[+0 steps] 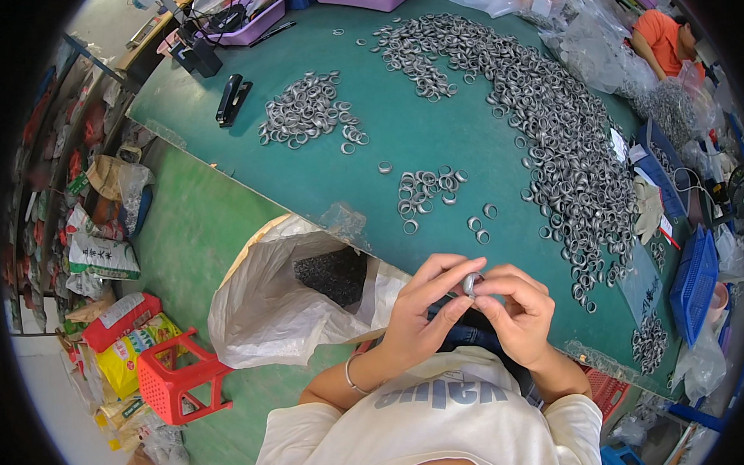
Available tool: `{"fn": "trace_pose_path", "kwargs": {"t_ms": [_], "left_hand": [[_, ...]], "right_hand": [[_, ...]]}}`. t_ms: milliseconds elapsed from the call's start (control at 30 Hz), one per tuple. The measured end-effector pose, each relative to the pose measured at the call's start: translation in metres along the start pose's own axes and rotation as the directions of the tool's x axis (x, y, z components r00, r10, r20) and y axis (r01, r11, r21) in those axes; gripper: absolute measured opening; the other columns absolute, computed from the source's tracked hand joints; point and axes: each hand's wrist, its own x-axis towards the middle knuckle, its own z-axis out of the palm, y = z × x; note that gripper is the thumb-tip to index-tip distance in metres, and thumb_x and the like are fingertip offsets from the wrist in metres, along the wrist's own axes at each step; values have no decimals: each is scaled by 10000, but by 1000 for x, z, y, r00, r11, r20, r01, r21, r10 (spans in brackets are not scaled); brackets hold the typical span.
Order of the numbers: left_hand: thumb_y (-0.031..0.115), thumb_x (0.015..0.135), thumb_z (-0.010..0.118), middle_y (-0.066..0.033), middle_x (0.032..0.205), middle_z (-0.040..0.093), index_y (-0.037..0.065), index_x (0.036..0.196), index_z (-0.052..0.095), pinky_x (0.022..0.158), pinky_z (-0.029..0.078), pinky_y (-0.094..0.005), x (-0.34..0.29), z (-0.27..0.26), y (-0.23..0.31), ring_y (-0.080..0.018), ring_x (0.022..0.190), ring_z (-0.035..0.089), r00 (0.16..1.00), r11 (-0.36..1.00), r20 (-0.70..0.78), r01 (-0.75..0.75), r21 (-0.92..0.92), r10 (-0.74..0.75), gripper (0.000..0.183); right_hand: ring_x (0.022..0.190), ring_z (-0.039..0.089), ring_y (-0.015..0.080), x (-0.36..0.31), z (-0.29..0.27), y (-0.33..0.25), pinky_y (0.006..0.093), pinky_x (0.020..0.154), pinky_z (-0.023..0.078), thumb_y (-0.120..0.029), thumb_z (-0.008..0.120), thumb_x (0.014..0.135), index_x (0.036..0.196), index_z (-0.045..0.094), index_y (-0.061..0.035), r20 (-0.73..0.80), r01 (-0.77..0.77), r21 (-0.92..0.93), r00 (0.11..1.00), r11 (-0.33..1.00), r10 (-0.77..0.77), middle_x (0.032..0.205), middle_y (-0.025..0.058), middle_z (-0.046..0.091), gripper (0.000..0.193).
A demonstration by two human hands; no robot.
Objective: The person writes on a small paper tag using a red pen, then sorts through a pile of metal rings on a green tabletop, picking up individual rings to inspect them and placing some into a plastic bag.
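Between my two hands, just past the table's near edge, is one grey metal ring [470, 284]. My left hand [434, 302] pinches it between thumb and fingertips. From the other side my right hand [515, 306] closes its thumb and forefinger on the same ring. Beyond my hands a small cluster of rings [424, 190] lies on the green table [337, 180], with a few loose ones beside it. Farther left is a larger pile of rings [302, 112]. A big curved heap of rings [561, 127] sweeps from the far side down the right.
An open white sack [252, 319] with dark small pieces inside stands against the table edge at left. A black stapler [233, 100] lies on the table. A blue basket [692, 280] is at right, a red stool [176, 379] at lower left. Another person [664, 43] sits far right.
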Motion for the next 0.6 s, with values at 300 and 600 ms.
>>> {"fn": "trace_pose_path", "kwargs": {"t_ms": [300, 600], "left_hand": [[6, 930, 547, -141, 1198, 505, -67, 1290, 538, 891, 486, -306, 4, 4, -1, -199, 1056, 558, 994, 998, 93, 59, -25, -56, 367], [-9, 877, 578, -137, 1207, 517, -25, 1255, 579, 839, 500, -287, 25, 27, -4, -190, 1017, 577, 988, 987, 128, 73, 146, -92, 378]], "right_hand": [[829, 653, 219, -6, -6, 9, 303, 729, 515, 78, 678, 804, 924, 674, 47, -74, 29, -35, 997, 999, -31, 923, 151, 671, 123], [829, 616, 181, -18, -35, 20, 293, 757, 494, 72, 655, 831, 922, 649, 43, -181, -84, 101, 978, 991, 101, 916, 122, 649, 96]]}}
